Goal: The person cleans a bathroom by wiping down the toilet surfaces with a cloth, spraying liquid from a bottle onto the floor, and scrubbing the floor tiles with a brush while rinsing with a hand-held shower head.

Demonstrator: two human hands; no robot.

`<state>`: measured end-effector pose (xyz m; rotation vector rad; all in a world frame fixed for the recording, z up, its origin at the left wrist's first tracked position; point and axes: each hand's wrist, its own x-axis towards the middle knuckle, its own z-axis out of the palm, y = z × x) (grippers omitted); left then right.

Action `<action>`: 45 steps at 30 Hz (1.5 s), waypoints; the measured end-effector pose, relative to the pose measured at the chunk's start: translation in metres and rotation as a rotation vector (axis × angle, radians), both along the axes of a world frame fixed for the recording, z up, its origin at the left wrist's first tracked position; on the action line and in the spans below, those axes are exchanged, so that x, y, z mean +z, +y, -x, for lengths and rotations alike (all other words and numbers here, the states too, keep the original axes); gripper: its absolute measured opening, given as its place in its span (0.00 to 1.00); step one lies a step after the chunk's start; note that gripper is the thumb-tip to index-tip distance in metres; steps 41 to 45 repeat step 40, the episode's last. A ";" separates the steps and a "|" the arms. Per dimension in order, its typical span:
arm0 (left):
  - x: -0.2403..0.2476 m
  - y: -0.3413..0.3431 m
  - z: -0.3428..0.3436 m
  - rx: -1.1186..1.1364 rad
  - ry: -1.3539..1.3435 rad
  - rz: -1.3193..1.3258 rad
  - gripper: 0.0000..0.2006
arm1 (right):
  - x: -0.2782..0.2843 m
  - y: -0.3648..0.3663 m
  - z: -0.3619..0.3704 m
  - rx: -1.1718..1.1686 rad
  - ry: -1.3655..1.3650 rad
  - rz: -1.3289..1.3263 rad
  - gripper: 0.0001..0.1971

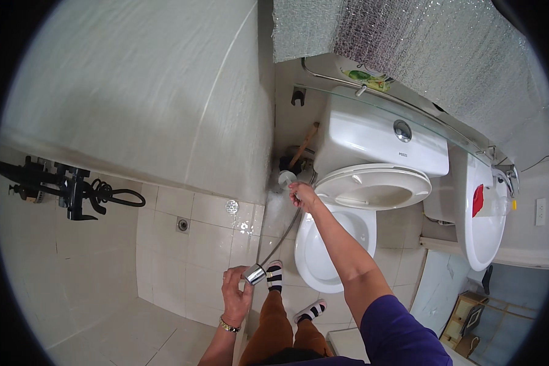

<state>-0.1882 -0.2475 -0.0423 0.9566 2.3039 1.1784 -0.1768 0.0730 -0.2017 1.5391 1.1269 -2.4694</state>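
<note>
My left hand (235,295), with a watch on its wrist, is closed around a chrome cylindrical fitting (254,274) low in front of me. A grey flexible hose (283,240) runs from beside the fitting up toward the toilet's left side. My right arm reaches across the toilet (324,282), and my right hand (302,196) is closed on a small white, round-ended object (287,177) whose kind I cannot make out. That hand is left of the raised toilet seat (375,188). Whitish wet streaks (276,213) show on the floor below it.
A wooden handle (304,146) leans in the corner beside the toilet tank (384,131). A glass shelf (396,114) and metal rail cross above the tank. At right is a washbasin (485,226) with a red cloth (478,200). A floor drain (183,225) lies left.
</note>
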 end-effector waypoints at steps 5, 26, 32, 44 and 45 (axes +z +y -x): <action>0.002 0.014 0.014 0.019 -0.039 -0.028 0.13 | 0.003 0.011 0.018 -0.004 0.055 0.055 0.15; -0.017 -0.001 0.009 0.017 -0.156 0.021 0.14 | -0.034 0.055 0.115 -0.026 -0.042 -0.081 0.17; -0.025 0.040 0.006 -0.020 -0.178 -0.046 0.13 | -0.049 0.081 0.094 -0.224 -0.149 -0.935 0.32; 0.006 0.120 0.025 0.106 -0.364 -0.136 0.17 | -0.026 -0.011 -0.013 0.192 0.078 -0.824 0.21; 0.006 0.120 0.025 0.106 -0.364 -0.136 0.17 | -0.026 -0.011 -0.013 0.192 0.078 -0.824 0.21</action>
